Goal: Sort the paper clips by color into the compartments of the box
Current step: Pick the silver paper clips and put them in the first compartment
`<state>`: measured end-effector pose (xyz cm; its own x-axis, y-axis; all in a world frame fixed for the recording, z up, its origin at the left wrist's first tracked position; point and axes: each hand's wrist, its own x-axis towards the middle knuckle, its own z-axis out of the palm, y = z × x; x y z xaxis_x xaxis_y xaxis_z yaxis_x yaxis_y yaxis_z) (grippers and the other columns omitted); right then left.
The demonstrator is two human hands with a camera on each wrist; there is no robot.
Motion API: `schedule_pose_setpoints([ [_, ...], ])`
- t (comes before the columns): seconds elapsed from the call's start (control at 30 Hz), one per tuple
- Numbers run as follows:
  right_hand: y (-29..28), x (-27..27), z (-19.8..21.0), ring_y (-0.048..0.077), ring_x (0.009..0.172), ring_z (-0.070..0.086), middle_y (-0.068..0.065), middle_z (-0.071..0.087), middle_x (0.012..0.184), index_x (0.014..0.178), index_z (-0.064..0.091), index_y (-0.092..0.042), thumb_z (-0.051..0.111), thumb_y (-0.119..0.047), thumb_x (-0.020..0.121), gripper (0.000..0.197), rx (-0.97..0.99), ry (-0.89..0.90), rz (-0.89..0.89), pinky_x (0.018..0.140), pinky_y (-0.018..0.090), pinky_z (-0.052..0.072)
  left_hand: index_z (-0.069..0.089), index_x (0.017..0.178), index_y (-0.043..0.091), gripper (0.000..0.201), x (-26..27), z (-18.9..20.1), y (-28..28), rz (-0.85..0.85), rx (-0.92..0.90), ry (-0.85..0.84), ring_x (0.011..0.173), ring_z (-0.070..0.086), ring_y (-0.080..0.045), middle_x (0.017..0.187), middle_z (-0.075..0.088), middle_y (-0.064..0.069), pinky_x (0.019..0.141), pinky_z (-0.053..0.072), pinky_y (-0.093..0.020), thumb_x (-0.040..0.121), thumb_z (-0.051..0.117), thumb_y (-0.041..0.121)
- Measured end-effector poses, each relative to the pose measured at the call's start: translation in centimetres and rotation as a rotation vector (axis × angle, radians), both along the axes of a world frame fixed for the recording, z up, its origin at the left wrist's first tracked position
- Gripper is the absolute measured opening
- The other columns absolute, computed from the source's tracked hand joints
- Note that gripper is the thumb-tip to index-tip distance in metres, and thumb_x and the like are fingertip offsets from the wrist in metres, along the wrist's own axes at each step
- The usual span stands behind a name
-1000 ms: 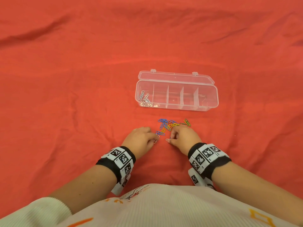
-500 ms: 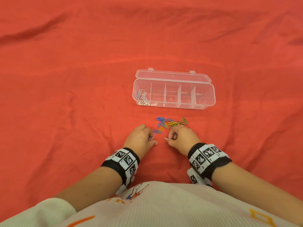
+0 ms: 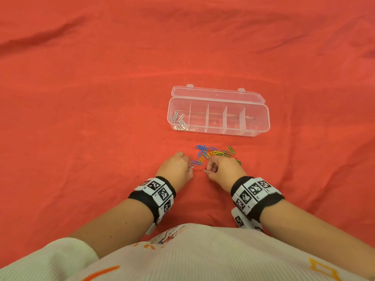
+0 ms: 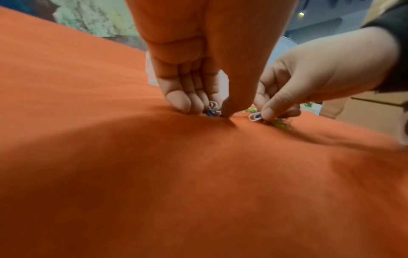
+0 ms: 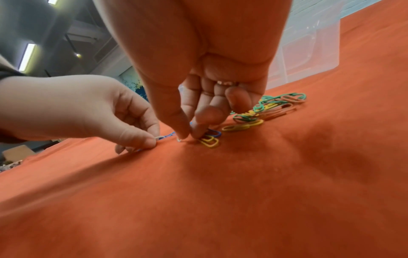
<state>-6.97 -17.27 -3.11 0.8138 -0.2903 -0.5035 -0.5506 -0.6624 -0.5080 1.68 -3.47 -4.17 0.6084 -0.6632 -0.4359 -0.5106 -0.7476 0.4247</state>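
Observation:
A clear plastic box (image 3: pixel 257 126) with several compartments lies open on the red cloth. Several white paper clips (image 3: pixel 178 120) lie in its leftmost compartment. A pile of blue, yellow, green and orange clips (image 3: pixel 215 153) lies in front of the box. My left hand (image 3: pixel 188 166) sits at the pile's near left edge and pinches a white clip (image 3: pixel 191 168) low against the cloth. The left wrist view shows this clip (image 4: pixel 213 105) between thumb and fingers. My right hand (image 3: pixel 208 171) pinches another white clip (image 3: pixel 205 170) between thumb and forefinger, beside a yellow clip (image 5: pixel 209 141).
A wrinkled red cloth (image 3: pixel 101 118) covers the whole surface around the box and the pile. The box's lid (image 3: pixel 217 94) lies folded back on the far side. Both wrists wear black bands with printed markers.
Both hands have stayed at the near edge of the pile, each pinching its white clip. The left hand has edged slightly toward the pile.

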Motion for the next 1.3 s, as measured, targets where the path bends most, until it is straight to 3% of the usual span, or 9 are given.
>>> schedule_pose_setpoints([
  [0.13, -0.2, 0.1, 0.2, 0.020, 0.086, 0.062, 0.003, 0.070, 0.090, 0.101, 0.066, -0.019, 0.060, -0.013, 0.081, 0.022, -0.012, 0.039, -0.004, 0.074, 0.024, 0.042, 0.063, 0.090, 0.008, 0.017, 0.3, 0.2, 0.0, -0.025, -0.023, -0.016, 0.092, 0.059, -0.034, 0.099, 0.059, -0.013, 0.081, 0.048, -0.042, 0.084, 0.051, 0.019],
  [0.3, -0.7, 1.3, 1.3, 0.020, 0.091, 0.064, 0.002, 0.073, 0.095, 0.093, 0.072, -0.018, 0.062, -0.019, 0.083, 0.014, -0.065, 0.031, -0.026, 0.084, 0.029, 0.049, 0.067, 0.085, 0.014, 0.010, 0.9, 0.9, 0.5, 0.038, -0.152, 0.056, 0.087, 0.060, -0.023, 0.092, 0.061, -0.007, 0.081, 0.047, -0.032, 0.082, 0.060, 0.020],
  [0.47, -1.1, 4.5, 5.1, 0.007, 0.061, 0.049, -0.010, 0.056, 0.069, 0.081, 0.069, -0.020, 0.065, -0.025, 0.083, 0.007, -0.037, -0.182, -0.102, 0.058, 0.022, 0.039, 0.063, 0.078, 0.016, 0.002, 2.9, 3.8, -0.1, 0.151, -0.385, -0.029, 0.057, 0.045, 0.000, 0.072, 0.056, 0.006, 0.059, 0.031, -0.014, 0.079, 0.064, 0.018],
  [0.6, -1.7, 8.0, 6.5, 0.012, 0.070, 0.051, -0.003, 0.058, 0.075, 0.091, 0.071, -0.014, 0.065, -0.020, 0.084, 0.011, -0.037, -0.265, -0.167, 0.050, 0.006, 0.029, 0.062, 0.075, 0.012, 0.005, 6.0, 6.0, -1.4, 0.271, -0.501, -0.103, 0.053, 0.045, 0.003, 0.066, 0.057, 0.005, 0.055, 0.034, -0.004, 0.072, 0.063, 0.008],
  [0.67, -1.8, 9.5, 6.4, 0.012, 0.073, 0.052, -0.002, 0.059, 0.077, 0.093, 0.072, -0.011, 0.065, -0.020, 0.084, 0.014, -0.022, -0.237, -0.199, 0.048, 0.006, 0.032, 0.062, 0.075, 0.012, 0.005, 7.6, 6.2, -2.0, 0.322, -0.502, -0.093, 0.053, 0.048, -0.002, 0.063, 0.057, 0.006, 0.054, 0.036, -0.004, 0.072, 0.063, 0.009],
  [0.8, -1.7, 11.8, 5.8, 0.014, 0.075, 0.055, 0.009, 0.073, 0.092, 0.096, 0.073, -0.010, 0.065, -0.019, 0.084, 0.017, 0.009, -0.192, -0.243, 0.067, 0.023, 0.039, 0.063, 0.076, 0.015, 0.005, 10.0, 5.8, -2.7, 0.421, -0.462, -0.051, 0.059, 0.052, -0.008, 0.061, 0.054, 0.011, 0.055, 0.039, -0.010, 0.075, 0.067, 0.012],
  [0.93, -1.6, 12.6, 5.2, 0.015, 0.064, 0.054, 0.011, 0.074, 0.096, 0.095, 0.073, -0.012, 0.063, -0.015, 0.084, 0.015, -0.002, -0.150, -0.249, 0.060, 0.024, 0.042, 0.068, 0.081, 0.012, 0.006, 11.0, 5.2, -3.0, 0.394, -0.351, -0.065, 0.071, 0.055, -0.014, 0.075, 0.062, 0.000, 0.066, 0.045, -0.026, 0.080, 0.068, 0.018],
  [1.1, -1.6, 12.9, 5.2, 0.018, 0.087, 0.063, 0.004, 0.072, 0.110, 0.107, 0.070, -0.017, 0.055, -0.012, 0.089, 0.025, 0.025, -0.095, -0.158, 0.074, 0.023, 0.045, 0.070, 0.089, 0.013, 0.017, 11.4, 4.6, -3.0, 0.340, -0.334, -0.134, 0.078, 0.050, -0.015, 0.086, 0.059, -0.002, 0.069, 0.032, -0.022, 0.085, 0.061, 0.027],
  [1.3, -1.4, 10.0, 5.2, 0.004, 0.058, 0.048, -0.006, 0.060, 0.074, 0.092, 0.071, -0.022, 0.056, -0.014, 0.082, 0.020, 0.013, -0.322, -0.147, 0.053, 0.013, 0.034, 0.062, 0.080, 0.024, 0.007, 9.0, 3.6, -0.4, 0.306, -0.517, -0.177, 0.061, 0.042, -0.001, 0.074, 0.050, 0.005, 0.060, 0.033, -0.023, 0.075, 0.067, 0.024],
])
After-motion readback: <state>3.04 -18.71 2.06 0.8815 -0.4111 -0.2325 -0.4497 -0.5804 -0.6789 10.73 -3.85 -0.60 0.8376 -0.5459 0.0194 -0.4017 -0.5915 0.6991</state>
